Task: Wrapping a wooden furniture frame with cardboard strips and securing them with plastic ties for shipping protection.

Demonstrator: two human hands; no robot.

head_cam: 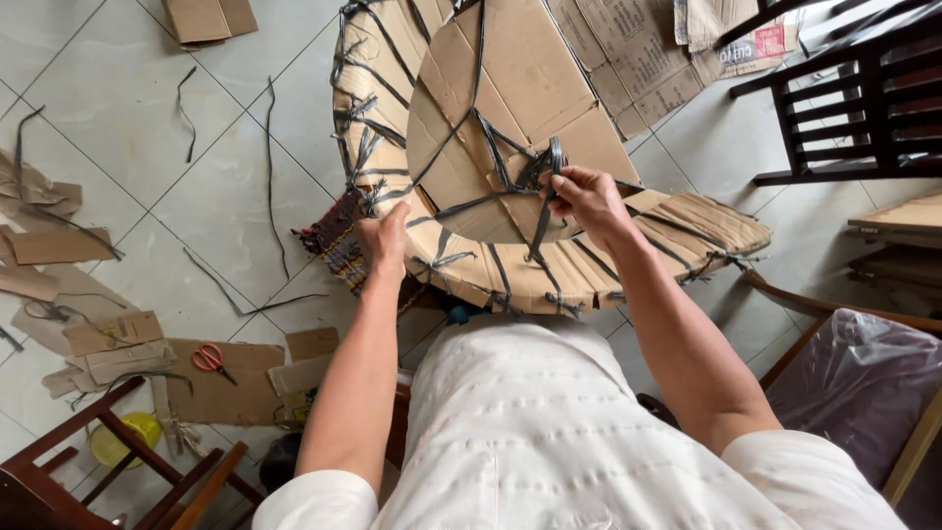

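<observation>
Gripping near rim of cardboard tray [520, 88] at frame centre, your left hand [383, 240] has fingers curled shut on its lower-left edge; your right hand [586, 196] pinches dark strap [543, 211] just right of centre, strap coiled above fingers and trailing down over tray; tray is round, stitched with dark strips, tilted over your lap; red-handled scissors [208, 357] lie on cardboard scraps [221, 388] at lower left; loose strips on tiled floor [118, 108] at upper left; dark wooden chair [854, 98] at upper right.
</observation>
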